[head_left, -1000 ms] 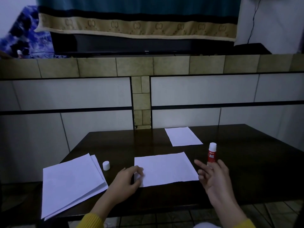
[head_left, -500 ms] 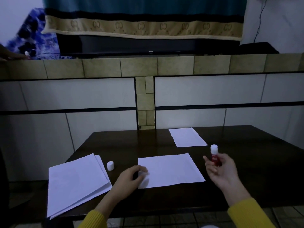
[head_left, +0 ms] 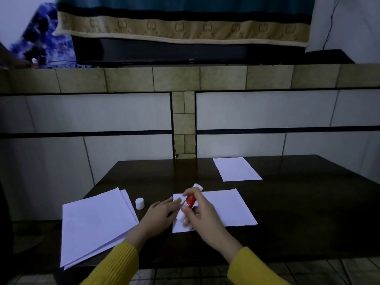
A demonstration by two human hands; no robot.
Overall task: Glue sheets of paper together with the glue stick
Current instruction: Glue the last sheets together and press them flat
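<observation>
- Where the glue stick [head_left: 189, 203] stood upright on the table [head_left: 298, 212] a second ago, it now lies tilted in the right hand [head_left: 202, 218], fingers clamped round it, over the left end of the middle sheet [head_left: 226, 208].
- Left hand [head_left: 162, 212] presses flat, fingers apart, on that sheet's left edge, as before.
- Cap [head_left: 139, 203] sits off, near the stack [head_left: 94, 225]; gluing looks about to start.
- Far sheet [head_left: 236, 169] waits.

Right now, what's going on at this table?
A person in yellow sleeves is gluing paper. The right hand holds the red glue stick tilted over the near-left part of the middle sheet, while the left hand pins that sheet's left edge. The white cap stands off beside a stack of sheets; another sheet lies farther back.
</observation>
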